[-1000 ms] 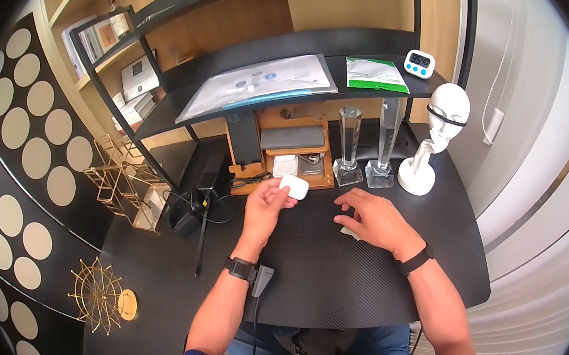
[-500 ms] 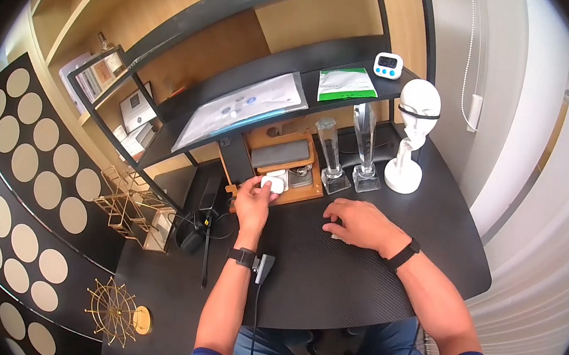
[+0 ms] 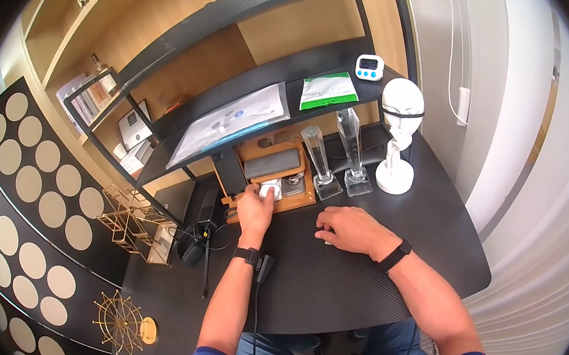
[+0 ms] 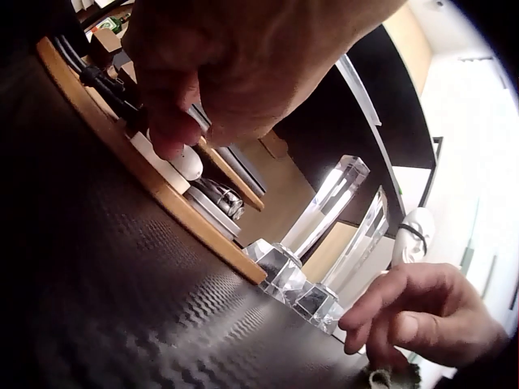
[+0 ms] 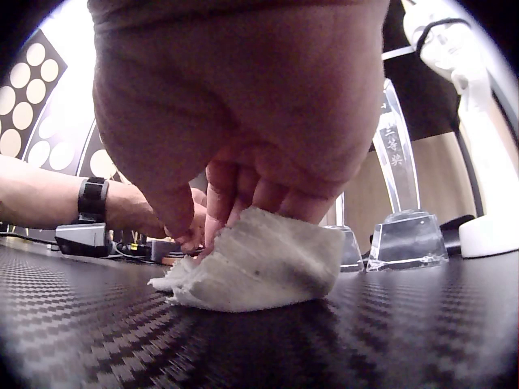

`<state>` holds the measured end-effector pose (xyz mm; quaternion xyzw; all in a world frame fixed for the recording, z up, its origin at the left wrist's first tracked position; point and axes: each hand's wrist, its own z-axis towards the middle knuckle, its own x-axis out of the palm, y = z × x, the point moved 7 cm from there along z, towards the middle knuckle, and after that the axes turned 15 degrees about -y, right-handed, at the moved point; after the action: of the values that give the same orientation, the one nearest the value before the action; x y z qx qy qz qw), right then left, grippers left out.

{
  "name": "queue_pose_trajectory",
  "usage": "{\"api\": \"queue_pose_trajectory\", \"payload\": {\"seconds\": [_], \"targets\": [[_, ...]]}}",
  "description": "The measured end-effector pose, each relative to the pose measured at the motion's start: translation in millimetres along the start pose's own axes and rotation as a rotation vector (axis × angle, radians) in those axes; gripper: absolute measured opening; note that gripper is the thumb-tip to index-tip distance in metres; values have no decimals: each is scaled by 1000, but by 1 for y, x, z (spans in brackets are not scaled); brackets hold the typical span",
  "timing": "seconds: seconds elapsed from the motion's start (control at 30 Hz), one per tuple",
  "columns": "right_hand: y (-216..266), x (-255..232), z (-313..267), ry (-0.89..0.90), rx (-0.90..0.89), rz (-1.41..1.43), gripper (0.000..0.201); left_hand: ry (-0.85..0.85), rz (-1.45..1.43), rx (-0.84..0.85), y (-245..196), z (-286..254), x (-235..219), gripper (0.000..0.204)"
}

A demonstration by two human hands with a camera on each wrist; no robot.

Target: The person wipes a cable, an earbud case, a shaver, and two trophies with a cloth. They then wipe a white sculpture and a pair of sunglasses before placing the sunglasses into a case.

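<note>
At the wooden organizer [image 3: 307,197], my left hand [image 3: 254,211] reaches in with its fingers bent down. The left wrist view shows its fingertips pinching a small rounded white case [image 4: 190,164] just over a flat white pad; the fingers cover part of the case. My right hand [image 3: 359,231] rests low over the black desk [image 3: 356,287], palm down, fingers curled. Beneath it, seen from the right wrist, a crumpled whitish cloth [image 5: 268,263] is gripped by the fingers and touches the desktop.
Two crystal trophies [image 3: 322,174] and a white mannequin head [image 3: 402,110] stand behind the hands. A shelf above bears a timer [image 3: 370,67], a green-and-white packet [image 3: 329,91] and papers [image 3: 235,118]. Black cables and a gold wheel ornament [image 3: 121,323] lie leftward.
My left hand has carried the white case back and down into the organizer. My right hand stays over the cloth. The head view has shifted and tilted.
</note>
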<state>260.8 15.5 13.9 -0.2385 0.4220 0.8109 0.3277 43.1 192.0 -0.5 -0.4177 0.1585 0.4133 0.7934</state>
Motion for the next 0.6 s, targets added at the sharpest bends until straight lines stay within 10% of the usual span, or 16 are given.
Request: {"api": "queue_pose_trajectory", "payload": {"seconds": [0.6], "targets": [[-1,2,0,6,0,-7,27,128,204,46,-5,5,12,75]]}}
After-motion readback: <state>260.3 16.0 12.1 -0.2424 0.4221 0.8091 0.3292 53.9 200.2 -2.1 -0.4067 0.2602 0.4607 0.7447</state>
